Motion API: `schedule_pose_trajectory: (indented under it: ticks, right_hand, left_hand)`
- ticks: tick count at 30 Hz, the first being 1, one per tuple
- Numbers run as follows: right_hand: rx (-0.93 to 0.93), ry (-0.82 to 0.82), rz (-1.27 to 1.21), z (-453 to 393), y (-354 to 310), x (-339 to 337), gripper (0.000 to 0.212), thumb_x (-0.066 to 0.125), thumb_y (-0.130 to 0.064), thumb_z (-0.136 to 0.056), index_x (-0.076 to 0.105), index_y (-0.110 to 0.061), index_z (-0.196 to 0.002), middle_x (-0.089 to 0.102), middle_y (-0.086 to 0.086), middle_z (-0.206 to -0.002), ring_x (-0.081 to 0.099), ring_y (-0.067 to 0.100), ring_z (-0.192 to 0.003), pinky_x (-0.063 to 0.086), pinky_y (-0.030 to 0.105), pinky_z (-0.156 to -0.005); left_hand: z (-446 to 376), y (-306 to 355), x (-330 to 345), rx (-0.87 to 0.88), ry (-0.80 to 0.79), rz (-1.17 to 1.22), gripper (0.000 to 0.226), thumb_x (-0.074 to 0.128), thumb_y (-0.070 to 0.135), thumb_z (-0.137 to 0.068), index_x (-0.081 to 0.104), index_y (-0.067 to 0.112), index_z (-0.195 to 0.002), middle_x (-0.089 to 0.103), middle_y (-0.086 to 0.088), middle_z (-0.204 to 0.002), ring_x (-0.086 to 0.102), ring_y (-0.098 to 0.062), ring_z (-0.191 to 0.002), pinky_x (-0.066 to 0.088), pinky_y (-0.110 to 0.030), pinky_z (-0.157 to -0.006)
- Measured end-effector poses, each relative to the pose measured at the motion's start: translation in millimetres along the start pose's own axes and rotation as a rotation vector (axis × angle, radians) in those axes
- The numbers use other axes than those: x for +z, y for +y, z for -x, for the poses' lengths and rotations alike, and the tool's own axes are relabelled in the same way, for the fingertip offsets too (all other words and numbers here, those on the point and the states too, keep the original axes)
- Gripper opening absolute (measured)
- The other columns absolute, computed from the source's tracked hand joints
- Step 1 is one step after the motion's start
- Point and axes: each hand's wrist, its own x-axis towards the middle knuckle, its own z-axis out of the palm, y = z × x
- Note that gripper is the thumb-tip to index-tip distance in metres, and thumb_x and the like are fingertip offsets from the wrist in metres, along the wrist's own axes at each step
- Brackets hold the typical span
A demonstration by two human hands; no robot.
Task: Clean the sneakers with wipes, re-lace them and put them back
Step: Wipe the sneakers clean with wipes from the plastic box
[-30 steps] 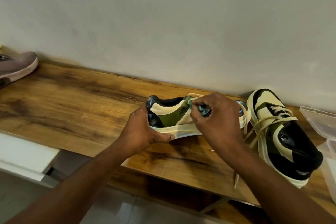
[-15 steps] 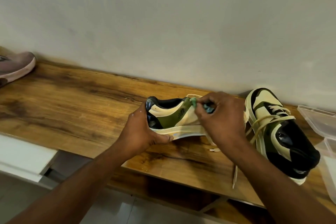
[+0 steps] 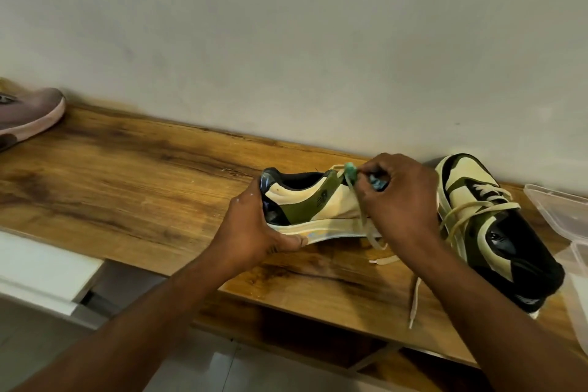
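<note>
Head view | left hand [image 3: 254, 232] grips sneaker [image 3: 313, 205] heel, held tilted above shelf [image 3: 127, 184] front edge | right hand [image 3: 397, 200] pinches lace [image 3: 356, 197] at eyelets, wipe [image 3: 351, 168] by fingertips | 2nd sneaker [image 3: 496, 232] lies near right end, beside tub [image 3: 560, 210]

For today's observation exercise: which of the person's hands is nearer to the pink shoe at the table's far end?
Left. The left hand holds the held sneaker's heel, on the side toward the pink shoe; the right hand works farther away, at its laces.
</note>
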Motion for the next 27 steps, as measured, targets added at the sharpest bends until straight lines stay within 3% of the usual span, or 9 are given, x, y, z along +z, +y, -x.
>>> schedule_pose_trajectory:
  ticks: [2, 7, 10, 15, 19, 24, 27]
  right_hand:
    - [0.031, 0.025, 0.005, -1.1, 2.7, -2.1, 0.009, 0.079, -0.012, -0.084, 0.08, -0.02, -0.088, 0.074, -0.008, -0.083, 0.067, 0.005, -0.076, 0.06, 0.029, -0.074]
    - [-0.069, -0.085, -0.129, 26.1, -29.1, 18.0, 0.012, 0.081, -0.012, -0.084, 0.08, -0.021, -0.092, 0.073, -0.014, -0.088, 0.068, 0.001, -0.083, 0.055, 0.017, -0.073]
    - [-0.126, -0.102, -0.092, 21.3, -25.9, 17.8, 0.013, 0.081, -0.01, -0.083, 0.081, -0.019, -0.092, 0.074, -0.009, -0.089, 0.067, 0.003, -0.081, 0.057, 0.023, -0.073]
    - [-0.008, -0.012, 0.087, -4.1, 5.2, -7.2, 0.008, 0.077, -0.011, -0.084, 0.08, -0.017, -0.089, 0.073, -0.001, -0.086, 0.065, 0.012, -0.078, 0.054, 0.028, -0.072]
    - [-0.008, -0.021, 0.075, 3.4, -1.8, -7.9, 0.009, 0.079, -0.01, -0.084, 0.079, -0.017, -0.09, 0.072, -0.002, -0.087, 0.065, 0.012, -0.078, 0.058, 0.037, -0.076]
    - [-0.215, -0.132, 0.033, 34.5, -30.9, 18.6, 0.015, 0.08, -0.006, -0.082, 0.076, -0.017, -0.092, 0.068, -0.004, -0.091, 0.06, 0.01, -0.082, 0.053, 0.029, -0.071]
    - [-0.255, -0.191, 0.074, 34.1, -26.5, 19.6, 0.015, 0.078, -0.006, -0.083, 0.075, -0.015, -0.095, 0.066, 0.0, -0.097, 0.06, 0.015, -0.084, 0.052, 0.03, -0.069]
  left_hand:
    - [0.2, 0.6, 1.1, 0.0, 0.002, -0.003, 0.088, 0.105, 0.021, -0.051, 0.058, 0.032, -0.125, 0.074, 0.015, -0.107, 0.069, 0.008, -0.095, 0.055, -0.01, -0.074]
    - [-0.6, -1.1, 2.3, -0.003, -0.003, 0.009, 0.094, 0.106, 0.019, -0.049, 0.058, 0.028, -0.129, 0.074, 0.014, -0.112, 0.071, 0.003, -0.098, 0.062, -0.022, -0.081]
    - [-0.7, -1.9, 0.9, 0.006, -0.006, 0.013, 0.094, 0.106, 0.02, -0.049, 0.058, 0.029, -0.13, 0.074, 0.014, -0.113, 0.071, 0.002, -0.1, 0.061, -0.022, -0.083]
    - [-1.1, 1.6, -1.2, 0.003, -0.007, 0.005, 0.088, 0.105, 0.023, -0.051, 0.06, 0.03, -0.126, 0.075, 0.015, -0.111, 0.07, 0.005, -0.099, 0.057, -0.013, -0.078]
    - [-1.6, 2.9, -1.9, -0.017, -0.01, 0.013, 0.084, 0.105, 0.02, -0.051, 0.062, 0.03, -0.122, 0.076, 0.015, -0.107, 0.071, 0.006, -0.095, 0.055, -0.01, -0.073]
    - [-6.7, 0.9, -12.0, -0.069, -0.036, 0.038, 0.082, 0.106, 0.019, -0.051, 0.063, 0.028, -0.12, 0.078, 0.012, -0.109, 0.074, -0.002, -0.098, 0.063, -0.027, -0.083]
    - [-11.4, -1.2, -24.1, -0.143, -0.05, 0.051, 0.078, 0.105, 0.014, -0.05, 0.064, 0.029, -0.115, 0.079, 0.011, -0.105, 0.075, -0.005, -0.096, 0.064, -0.036, -0.087]
